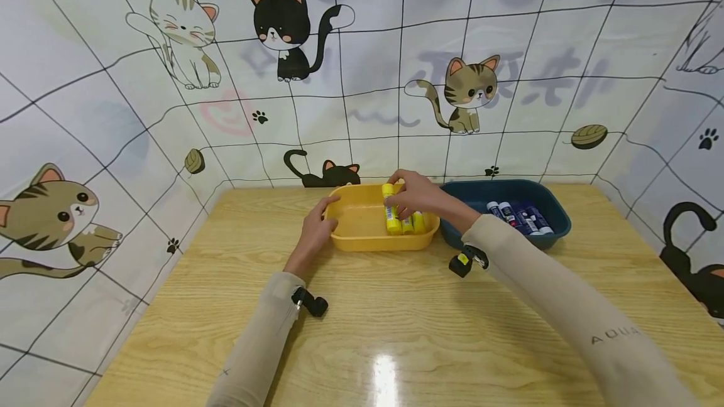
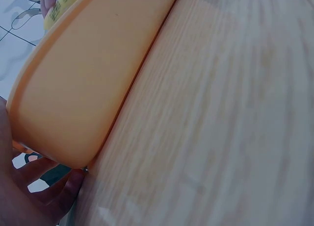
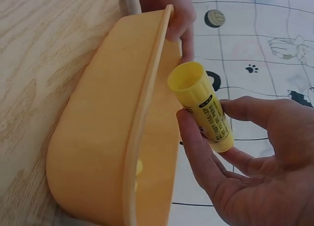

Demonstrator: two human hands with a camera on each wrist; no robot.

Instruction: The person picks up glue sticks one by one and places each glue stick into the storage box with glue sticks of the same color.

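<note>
Thumb and fingers of my right hand [image 1: 417, 195] pinch a yellow glue stick [image 3: 203, 108] by its sides. It is held over the right half of a yellow plastic tub [image 1: 362, 242], tilted, its hollow round end toward the right wrist camera. More yellow glue sticks [image 1: 418, 223] lie in the tub, partly behind the held one. At the tub's left end, my left hand [image 1: 317, 229] grips the wall, thumb at the rim and fingers round the outside [image 2: 46, 187].
A dark blue tub [image 1: 557, 218] stands just right of the yellow one, with several blue-and-white glue sticks [image 1: 526, 217] in its right part. Both tubs sit on a wooden table [image 1: 351, 306], near a cat-patterned backdrop [image 1: 373, 68].
</note>
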